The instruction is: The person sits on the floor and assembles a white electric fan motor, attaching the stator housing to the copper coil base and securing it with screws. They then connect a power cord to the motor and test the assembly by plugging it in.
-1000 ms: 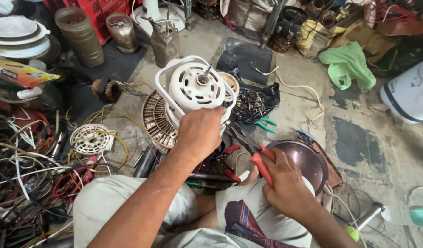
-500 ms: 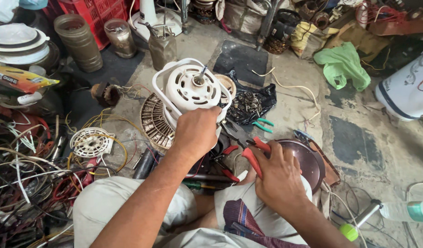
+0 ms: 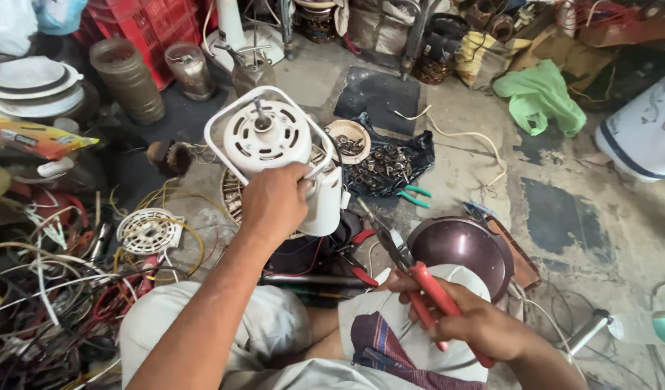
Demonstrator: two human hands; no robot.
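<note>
Soft, even daylight fills the scene, brightest on the concrete floor [image 3: 600, 209] at the right and on the white fan motor housing [image 3: 267, 133], which shows no harsh glare. Shadows are faint and diffuse; the clutter of wires [image 3: 51, 282] at the left sits dimmer. Focus is sharp in the centre, with wide-angle stretching and slight softness toward the edges

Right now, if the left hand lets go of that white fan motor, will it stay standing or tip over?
The white fan motor probably tips: it is top-heavy, its round housing sitting above a narrower neck, and only the left hand seems to steady it. It likely feels heavy for its size. The clutter of parts and wires beneath looks uneven, so it may roll.
</note>
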